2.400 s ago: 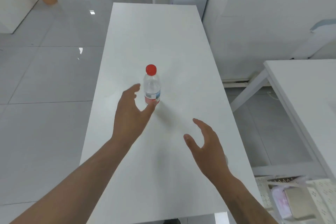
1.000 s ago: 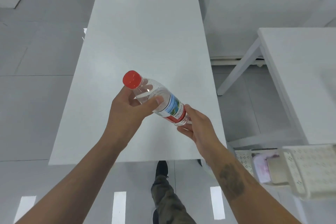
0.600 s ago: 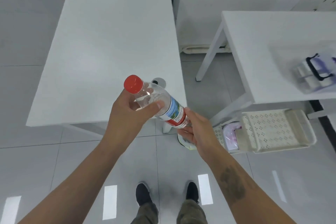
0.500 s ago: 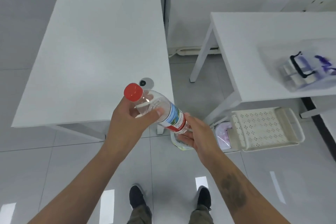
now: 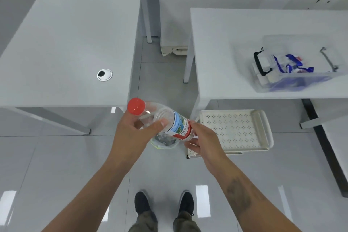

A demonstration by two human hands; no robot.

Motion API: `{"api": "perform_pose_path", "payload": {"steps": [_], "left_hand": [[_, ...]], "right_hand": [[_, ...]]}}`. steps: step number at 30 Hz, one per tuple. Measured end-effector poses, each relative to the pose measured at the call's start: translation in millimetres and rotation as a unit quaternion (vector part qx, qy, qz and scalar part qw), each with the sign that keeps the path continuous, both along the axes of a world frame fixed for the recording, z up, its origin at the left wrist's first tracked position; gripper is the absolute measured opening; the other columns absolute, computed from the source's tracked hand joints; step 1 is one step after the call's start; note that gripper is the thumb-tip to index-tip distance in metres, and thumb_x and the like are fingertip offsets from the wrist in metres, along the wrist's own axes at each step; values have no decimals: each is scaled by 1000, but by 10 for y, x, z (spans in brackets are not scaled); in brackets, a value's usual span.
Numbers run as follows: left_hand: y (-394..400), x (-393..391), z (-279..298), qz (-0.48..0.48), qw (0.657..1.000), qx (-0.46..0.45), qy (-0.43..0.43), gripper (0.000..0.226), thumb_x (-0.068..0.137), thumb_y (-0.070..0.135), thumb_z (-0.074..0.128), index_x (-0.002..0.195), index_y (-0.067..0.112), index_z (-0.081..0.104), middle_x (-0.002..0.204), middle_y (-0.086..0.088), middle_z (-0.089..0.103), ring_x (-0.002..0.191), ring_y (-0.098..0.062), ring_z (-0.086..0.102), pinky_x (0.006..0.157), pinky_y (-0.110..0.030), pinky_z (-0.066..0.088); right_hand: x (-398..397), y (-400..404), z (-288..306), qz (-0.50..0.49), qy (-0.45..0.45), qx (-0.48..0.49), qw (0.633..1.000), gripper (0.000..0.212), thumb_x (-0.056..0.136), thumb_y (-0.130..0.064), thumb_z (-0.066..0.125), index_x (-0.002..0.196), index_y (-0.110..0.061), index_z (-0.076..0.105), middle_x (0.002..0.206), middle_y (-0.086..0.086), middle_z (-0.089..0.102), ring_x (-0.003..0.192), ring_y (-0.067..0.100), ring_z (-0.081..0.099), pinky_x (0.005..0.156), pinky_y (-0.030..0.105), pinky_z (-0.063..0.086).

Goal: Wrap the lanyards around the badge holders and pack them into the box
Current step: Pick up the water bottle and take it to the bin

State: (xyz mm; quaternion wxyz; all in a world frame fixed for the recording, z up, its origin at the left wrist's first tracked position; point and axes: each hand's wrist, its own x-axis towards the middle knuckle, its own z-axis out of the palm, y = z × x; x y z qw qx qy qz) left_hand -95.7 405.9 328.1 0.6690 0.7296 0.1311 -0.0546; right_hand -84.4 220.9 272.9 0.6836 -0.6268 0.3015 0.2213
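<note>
Gripping a clear water bottle with a red cap, the left hand is curling thumb and fingers round its upper body, while the right hand is cupping its base with bent fingers; the bottle is lying tilted between them above the floor, over what looks like a small lined bin. Sitting well apart, on the white table to the right, a clear plastic box with a black handle is holding blue lanyards and what appear to be pale badge holders, too blurred to count. Those lanyards are probably going to handle as light, limp ribbon, slipping loose unless kept taut, so pinching the flat, stiffer holder by its edges and winding with the other hand seems wise. Below that table a perforated cream tray is showing nothing lying on it. Neither hand is touching any task item yet, and the bottle is occupying both.
</note>
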Motion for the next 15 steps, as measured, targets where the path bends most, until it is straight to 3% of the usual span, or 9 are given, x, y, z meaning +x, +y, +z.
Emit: {"api": "perform_pose_path", "payload": {"steps": [7,11,15], "left_hand": [[-464,-145,-231,-10,1000,-2,19,35,75,15,81,105,27,67,95,10,74,90,-5,70,66,-14,55],[-674,-100,-411,-33,999,-2,33,45,74,20,83,115,23,66,109,3,70,99,-11,69,76,-26,60],[-1094,-16,-579,-48,998,5,38,50,70,19,86,114,30,64,104,10,69,92,-1,67,65,-17,56]], "right_hand": [[-198,-437,-167,-40,35,-14,998,22,95,-34,59,100,-18,73,95,8,74,93,25,72,81,35,61],[-209,-646,-293,-61,45,-13,997,20,95,-30,58,99,-18,73,95,8,75,92,24,73,74,30,61],[-178,-998,-495,-69,65,-17,995,21,92,-30,59,104,-19,72,98,6,75,96,22,72,75,30,60]]}}
